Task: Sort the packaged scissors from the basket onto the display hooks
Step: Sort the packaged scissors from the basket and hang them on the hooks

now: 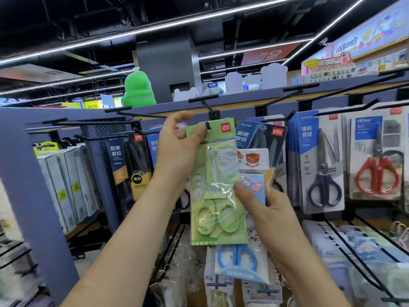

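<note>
At the middle display hook (208, 126) — left hand (179, 149) pinches the green scissors pack (215, 173) at its top, hang-hole on the hook tip; right hand (269, 207) clamps its lower edge. Keep the card square — push straight back.

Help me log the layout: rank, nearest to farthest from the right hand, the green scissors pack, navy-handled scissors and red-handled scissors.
1. green scissors pack, touched by the right hand, centre.
2. navy-handled scissors, hanging to the right.
3. red-handled scissors, far right.

The left hand (177, 149) and right hand (274, 211) are bare, nails (240, 189) short.
</note>
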`<action>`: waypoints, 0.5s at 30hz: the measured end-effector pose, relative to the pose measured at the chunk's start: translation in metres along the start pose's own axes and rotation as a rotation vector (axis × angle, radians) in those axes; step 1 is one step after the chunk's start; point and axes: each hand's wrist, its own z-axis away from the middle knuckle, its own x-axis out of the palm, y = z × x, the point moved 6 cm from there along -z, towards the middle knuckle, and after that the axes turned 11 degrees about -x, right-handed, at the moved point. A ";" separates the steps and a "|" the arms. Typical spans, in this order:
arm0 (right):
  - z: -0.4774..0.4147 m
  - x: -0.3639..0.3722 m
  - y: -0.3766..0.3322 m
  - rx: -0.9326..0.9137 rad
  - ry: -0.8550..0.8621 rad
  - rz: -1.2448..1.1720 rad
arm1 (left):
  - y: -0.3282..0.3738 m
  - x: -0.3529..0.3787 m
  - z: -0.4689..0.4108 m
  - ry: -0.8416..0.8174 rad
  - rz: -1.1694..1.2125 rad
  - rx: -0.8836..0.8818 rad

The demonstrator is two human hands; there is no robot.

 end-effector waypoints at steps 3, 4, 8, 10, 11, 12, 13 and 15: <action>-0.004 -0.004 0.007 0.012 0.026 0.048 | -0.004 -0.009 0.020 -0.091 -0.093 0.138; -0.004 -0.005 0.007 0.019 0.026 0.054 | -0.007 -0.010 0.026 -0.133 -0.123 0.158; -0.006 -0.017 0.010 0.008 0.058 0.172 | -0.019 -0.013 0.018 -0.130 -0.149 0.095; -0.007 -0.027 0.009 -0.019 0.100 0.209 | -0.022 -0.010 0.008 -0.103 -0.186 0.075; -0.006 -0.031 0.007 -0.034 0.102 0.244 | -0.024 -0.009 0.002 -0.096 -0.195 0.069; -0.006 -0.036 0.005 -0.044 0.102 0.289 | -0.027 -0.007 -0.003 -0.094 -0.191 0.059; -0.005 -0.042 0.004 -0.055 0.107 0.320 | -0.031 -0.006 -0.009 -0.088 -0.193 0.045; -0.003 -0.053 0.001 -0.052 0.129 0.343 | -0.037 -0.004 -0.024 -0.051 -0.253 0.044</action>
